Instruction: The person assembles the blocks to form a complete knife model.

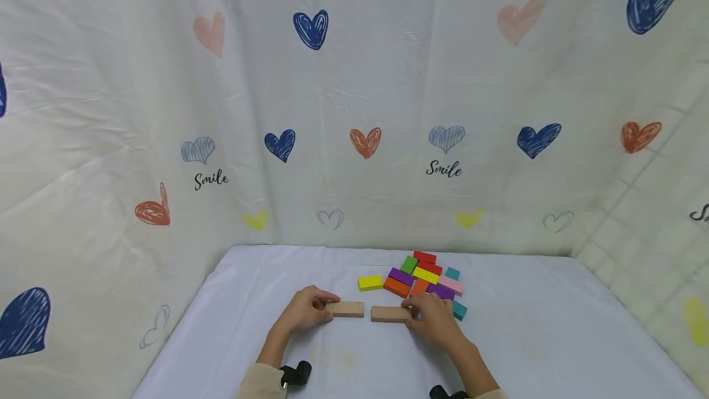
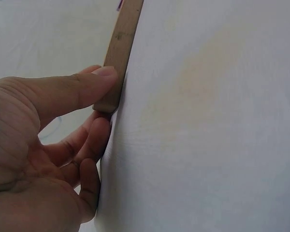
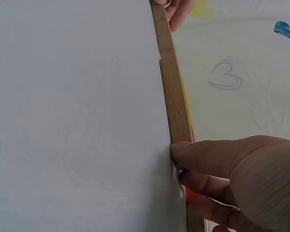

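In the head view, my left hand [image 1: 304,311] pinches the left end of a plain wooden block [image 1: 349,309] lying on the white cloth. The left wrist view shows the thumb on the near side of this wooden block [image 2: 121,48], other fingers behind and below it. My right hand [image 1: 436,321] pinches the right end of a second plain wooden block [image 1: 387,314]. Both blocks lie end to end in a rough row, with a small gap between them. In the right wrist view, the thumb presses the second block's [image 3: 175,99] near side; the fingertips behind are partly hidden.
Just behind the right hand lies a cluster of coloured blocks, among them a purple block [image 1: 401,276], an orange block [image 1: 396,287] and a pink block [image 1: 452,285]. A yellow block [image 1: 370,283] sits at its left. A heart-printed curtain [image 1: 354,97] hangs behind the table [image 1: 532,325].
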A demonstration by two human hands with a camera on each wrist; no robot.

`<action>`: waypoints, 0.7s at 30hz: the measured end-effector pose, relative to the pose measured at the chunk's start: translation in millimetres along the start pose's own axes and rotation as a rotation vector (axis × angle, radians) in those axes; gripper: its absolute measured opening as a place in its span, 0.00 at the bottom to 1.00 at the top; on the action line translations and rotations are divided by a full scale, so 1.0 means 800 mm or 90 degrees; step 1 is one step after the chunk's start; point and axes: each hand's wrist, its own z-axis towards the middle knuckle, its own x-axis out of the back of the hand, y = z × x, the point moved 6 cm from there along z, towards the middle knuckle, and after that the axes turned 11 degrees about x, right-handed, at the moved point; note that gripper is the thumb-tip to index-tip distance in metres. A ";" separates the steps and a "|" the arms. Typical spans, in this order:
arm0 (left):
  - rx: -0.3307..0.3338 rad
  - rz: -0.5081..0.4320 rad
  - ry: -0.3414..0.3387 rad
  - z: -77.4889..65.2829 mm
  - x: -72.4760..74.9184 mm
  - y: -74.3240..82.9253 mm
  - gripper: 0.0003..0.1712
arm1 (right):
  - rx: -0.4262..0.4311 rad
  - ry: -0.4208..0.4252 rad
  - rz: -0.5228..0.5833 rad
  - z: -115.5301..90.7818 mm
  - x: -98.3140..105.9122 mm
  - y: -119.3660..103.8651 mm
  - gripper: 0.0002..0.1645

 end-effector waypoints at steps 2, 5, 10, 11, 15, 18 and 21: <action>0.001 -0.002 0.002 0.000 0.000 -0.001 0.19 | -0.002 -0.003 0.009 0.001 0.000 -0.003 0.16; -0.003 -0.008 0.000 0.000 0.000 -0.002 0.19 | -0.002 -0.007 0.020 0.002 0.001 -0.005 0.16; -0.018 -0.013 -0.006 0.000 0.000 -0.002 0.19 | -0.013 -0.008 0.035 -0.001 0.004 -0.004 0.16; -0.020 -0.013 -0.006 0.000 0.000 -0.002 0.19 | -0.014 -0.007 0.037 -0.002 0.004 -0.003 0.17; -0.023 -0.012 -0.004 -0.001 0.001 -0.002 0.19 | -0.022 -0.005 0.051 -0.002 0.000 0.001 0.17; -0.021 -0.007 -0.003 -0.002 0.002 -0.003 0.19 | -0.022 -0.005 0.054 0.000 -0.005 0.003 0.16; -0.023 -0.002 0.000 -0.004 0.003 -0.002 0.19 | -0.019 -0.003 0.053 0.001 -0.007 0.003 0.16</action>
